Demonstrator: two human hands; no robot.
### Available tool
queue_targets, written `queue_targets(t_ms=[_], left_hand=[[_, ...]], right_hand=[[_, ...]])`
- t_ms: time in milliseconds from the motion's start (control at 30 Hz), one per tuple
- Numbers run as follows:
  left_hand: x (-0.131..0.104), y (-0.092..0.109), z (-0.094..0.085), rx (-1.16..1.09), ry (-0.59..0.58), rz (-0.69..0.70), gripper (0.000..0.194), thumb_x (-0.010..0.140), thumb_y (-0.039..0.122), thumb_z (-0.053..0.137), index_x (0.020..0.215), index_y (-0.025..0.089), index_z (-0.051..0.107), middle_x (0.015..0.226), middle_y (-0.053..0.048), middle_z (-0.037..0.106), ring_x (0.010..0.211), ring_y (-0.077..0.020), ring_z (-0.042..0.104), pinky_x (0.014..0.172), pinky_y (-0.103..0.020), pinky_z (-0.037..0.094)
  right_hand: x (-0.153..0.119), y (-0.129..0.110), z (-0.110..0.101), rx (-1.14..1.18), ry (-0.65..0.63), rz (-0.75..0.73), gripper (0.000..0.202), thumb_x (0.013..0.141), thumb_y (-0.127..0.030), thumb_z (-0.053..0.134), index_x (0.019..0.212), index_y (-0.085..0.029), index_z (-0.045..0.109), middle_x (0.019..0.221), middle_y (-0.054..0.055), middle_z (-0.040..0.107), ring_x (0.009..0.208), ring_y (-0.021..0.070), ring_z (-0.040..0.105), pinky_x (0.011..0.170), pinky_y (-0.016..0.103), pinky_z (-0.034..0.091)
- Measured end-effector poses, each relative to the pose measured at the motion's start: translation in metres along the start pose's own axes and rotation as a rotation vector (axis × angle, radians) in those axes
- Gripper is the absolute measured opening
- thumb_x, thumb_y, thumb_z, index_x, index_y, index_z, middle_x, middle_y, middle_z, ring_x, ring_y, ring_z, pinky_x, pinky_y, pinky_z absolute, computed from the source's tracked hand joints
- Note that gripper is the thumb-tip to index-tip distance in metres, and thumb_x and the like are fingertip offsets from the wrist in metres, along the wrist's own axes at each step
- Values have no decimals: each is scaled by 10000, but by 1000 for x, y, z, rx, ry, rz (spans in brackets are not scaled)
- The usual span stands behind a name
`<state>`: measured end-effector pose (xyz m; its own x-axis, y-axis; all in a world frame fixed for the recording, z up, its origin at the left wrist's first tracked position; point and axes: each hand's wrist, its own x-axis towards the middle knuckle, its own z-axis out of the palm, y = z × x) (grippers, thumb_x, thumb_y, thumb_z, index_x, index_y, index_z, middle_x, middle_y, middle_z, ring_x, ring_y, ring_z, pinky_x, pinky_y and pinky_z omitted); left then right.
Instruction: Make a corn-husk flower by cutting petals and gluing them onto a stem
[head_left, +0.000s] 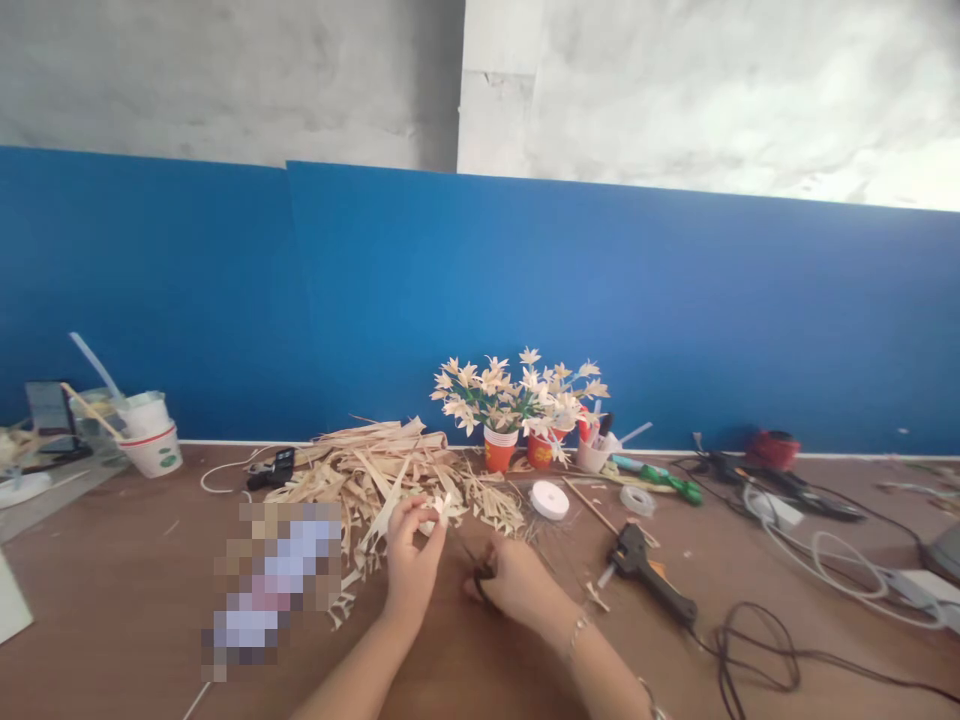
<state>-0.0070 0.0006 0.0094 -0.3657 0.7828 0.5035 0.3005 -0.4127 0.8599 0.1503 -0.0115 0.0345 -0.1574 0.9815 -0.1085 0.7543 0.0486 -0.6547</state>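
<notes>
At lower centre, the left hand [412, 556] pinches a pale piece [442, 507], probably light and fragile, best held low; the right hand [514, 580] grips a dark tool [484, 584], perhaps scissors.

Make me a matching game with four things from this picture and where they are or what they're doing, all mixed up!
Things:
1. left hand
2. glue gun
3. white roll
4. blue panel

Clues:
A. standing upright behind the table
B. pinching a small pale piece
C. black, lying to the right of the right hand
D. round, lying flat in front of the flowers

Right pairs: 1-B, 2-C, 3-D, 4-A
</notes>
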Motion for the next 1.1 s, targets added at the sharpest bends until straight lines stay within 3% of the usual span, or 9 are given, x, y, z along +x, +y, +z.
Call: queue_targets(t_ms=[133, 367, 700, 800, 933, 1033, 1100], left_hand=[[-3, 6, 0, 68, -47, 107, 83, 740, 255, 579, 683, 203, 611, 972, -71, 565, 985, -238, 530, 912, -402, 401], [-4, 6, 3, -20, -127, 7, 110, 717, 276, 606, 650, 190, 619, 970, -80, 584, 983, -243, 538, 894, -386, 407], [-6, 6, 9, -312, -187, -365, 273, 597, 413, 700, 645, 154, 629, 1030, -88, 578, 936, -237, 548, 748, -290, 426], [-6, 7, 9, -323, -197, -375, 259, 606, 401, 696, 646, 154, 632, 1013, -81, 582, 949, -233, 539, 759, -281, 412], [-5, 5, 9, -296, -208, -354, 216, 630, 366, 674, 637, 156, 626, 990, -75, 575, 915, -225, 546, 755, -286, 412], [-5, 4, 9, -246, -203, -301, 182, 642, 341, 661, 635, 162, 633, 980, -72, 581, 915, -226, 549, 775, -300, 414], [-6, 3, 9, -212, -208, -254, 149, 651, 315, 652, 633, 168, 640, 974, -71, 584, 945, -232, 546, 804, -311, 411]], right_hand=[[-10, -9, -3, -385, 98, -54, 224, 605, -247, 640, 814, -185, 587, 775, 79, 689, 731, 227, 633, 556, 249, 351], [-15, -17, -5, -519, 82, -25, 267, 622, -243, 612, 883, -195, 585, 830, 92, 682, 777, 257, 633, 590, 274, 369], [-6, 0, 4, -333, 119, -93, 460, 454, -403, 755, 832, -178, 619, 951, 95, 584, 877, 245, 537, 712, 283, 391], [-3, 7, 5, -245, 72, -83, 476, 425, -377, 764, 829, -170, 622, 868, 66, 609, 788, 216, 543, 649, 262, 382], [-1, 11, 1, -82, 19, -121, 404, 438, -206, 721, 832, -176, 638, 759, 10, 621, 653, 152, 524, 541, 213, 338], [0, 6, -1, 155, -41, -85, 135, 563, -196, 629, 693, -161, 649, 588, -12, 585, 536, 121, 492, 493, 208, 323], [1, -2, 0, 376, -1, -85, 135, 655, -266, 580, 622, -146, 629, 530, -8, 559, 508, 118, 480, 490, 216, 337]])
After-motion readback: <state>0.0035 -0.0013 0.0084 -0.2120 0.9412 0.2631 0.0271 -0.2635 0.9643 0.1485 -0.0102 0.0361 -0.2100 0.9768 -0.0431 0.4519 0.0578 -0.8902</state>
